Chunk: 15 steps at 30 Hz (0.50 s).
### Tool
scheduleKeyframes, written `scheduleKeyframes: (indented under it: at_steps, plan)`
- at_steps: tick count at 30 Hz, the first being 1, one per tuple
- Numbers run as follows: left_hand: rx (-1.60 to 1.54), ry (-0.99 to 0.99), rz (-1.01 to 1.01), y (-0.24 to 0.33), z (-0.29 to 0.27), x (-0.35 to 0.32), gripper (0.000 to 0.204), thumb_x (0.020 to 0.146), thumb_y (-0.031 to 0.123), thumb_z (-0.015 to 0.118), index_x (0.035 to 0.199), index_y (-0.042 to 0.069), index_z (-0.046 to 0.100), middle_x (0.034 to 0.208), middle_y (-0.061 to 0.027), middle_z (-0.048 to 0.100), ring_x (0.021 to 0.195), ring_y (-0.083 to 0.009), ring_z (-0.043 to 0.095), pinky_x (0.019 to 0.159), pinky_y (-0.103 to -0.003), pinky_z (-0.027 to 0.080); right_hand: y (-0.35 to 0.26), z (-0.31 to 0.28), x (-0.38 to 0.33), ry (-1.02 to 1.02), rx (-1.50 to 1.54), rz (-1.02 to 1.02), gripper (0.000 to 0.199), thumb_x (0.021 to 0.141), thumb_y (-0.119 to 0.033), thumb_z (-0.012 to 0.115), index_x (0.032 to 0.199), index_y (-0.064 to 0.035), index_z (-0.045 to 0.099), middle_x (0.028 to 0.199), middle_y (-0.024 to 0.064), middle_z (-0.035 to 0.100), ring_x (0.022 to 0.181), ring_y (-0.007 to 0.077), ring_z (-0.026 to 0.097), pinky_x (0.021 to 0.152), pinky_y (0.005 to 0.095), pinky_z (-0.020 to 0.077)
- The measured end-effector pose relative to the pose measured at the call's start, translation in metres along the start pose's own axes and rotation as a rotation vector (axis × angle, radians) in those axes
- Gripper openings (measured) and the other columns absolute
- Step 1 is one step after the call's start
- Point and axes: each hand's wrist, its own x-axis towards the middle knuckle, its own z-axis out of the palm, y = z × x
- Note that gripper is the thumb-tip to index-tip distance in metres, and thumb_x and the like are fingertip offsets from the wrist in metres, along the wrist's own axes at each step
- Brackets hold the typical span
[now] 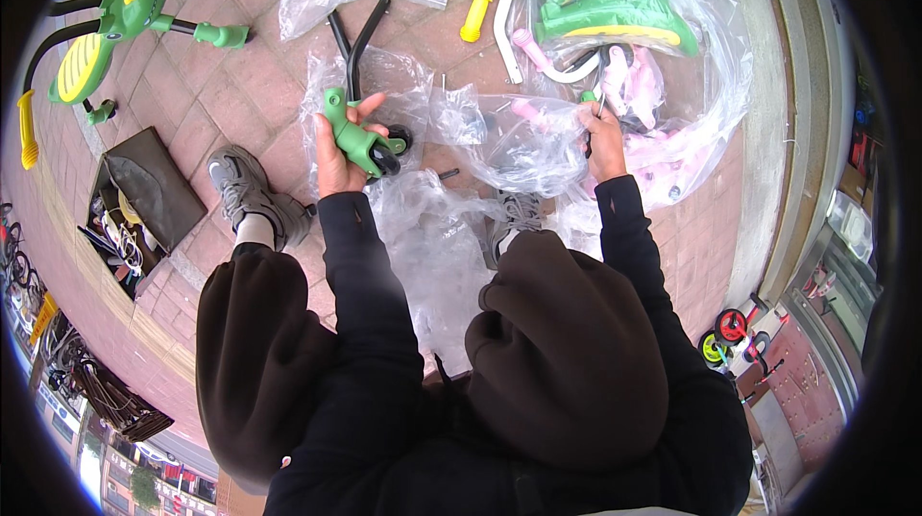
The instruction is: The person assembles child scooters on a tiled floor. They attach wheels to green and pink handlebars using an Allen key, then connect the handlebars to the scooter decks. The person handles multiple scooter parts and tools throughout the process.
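My left hand (344,153) is closed around a green plastic wheel bracket (355,139) fitted with black caster wheels (386,159). Just beyond it, black bent tubes (359,55) lie on a see-through plastic bag (408,79). My right hand (604,139) pinches a thin tool with a narrow shaft (602,105); its exact kind is too small to tell. Close by the right fingers are pink plastic parts (636,88) in see-through wrapping. Beyond them a green animal-shaped body (615,16) with a yellow edge lies bagged.
At the far left stands an assembled green ride-on toy (130,12). A dark box (154,184) of tools and cables sits left of my shoe (252,191). Yellow-gripped handlebars (475,12) and white tubes (506,31) lie ahead. Crumpled plastic sheeting (427,247) spreads between my feet.
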Motion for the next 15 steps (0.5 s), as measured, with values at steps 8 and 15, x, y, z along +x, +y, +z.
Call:
scheduleKeyframes:
  at_steps: [8,15]
  plan:
    - [0.012,-0.104,0.002,-0.004,0.018,0.002,0.052,0.087,0.06,0.038,0.084,0.009,0.046,0.121,-0.0241,0.05,0.073,-0.0229,0.063,0.065,-0.033,0.052,0.008,0.062,-0.019,-0.556,-0.217,0.179,0.008,0.081,-0.012,0.054,0.086,-0.0098,0.059,0.071,-0.0053,0.053,0.055,0.0005,0.045,0.045,0.0182,0.0359]
    - [0.008,0.059,0.011,-0.003,0.035,0.015,0.043,0.089,0.049,0.046,0.085,0.006,0.049,0.116,-0.0222,0.054,0.069,-0.0243,0.064,0.063,-0.032,0.051,0.07,0.137,-0.077,-1.706,-1.046,-0.241,0.023,0.079,-0.021,0.059,0.09,0.0001,0.062,0.075,0.0059,0.063,0.065,0.0145,0.057,0.061,0.0273,0.0456]
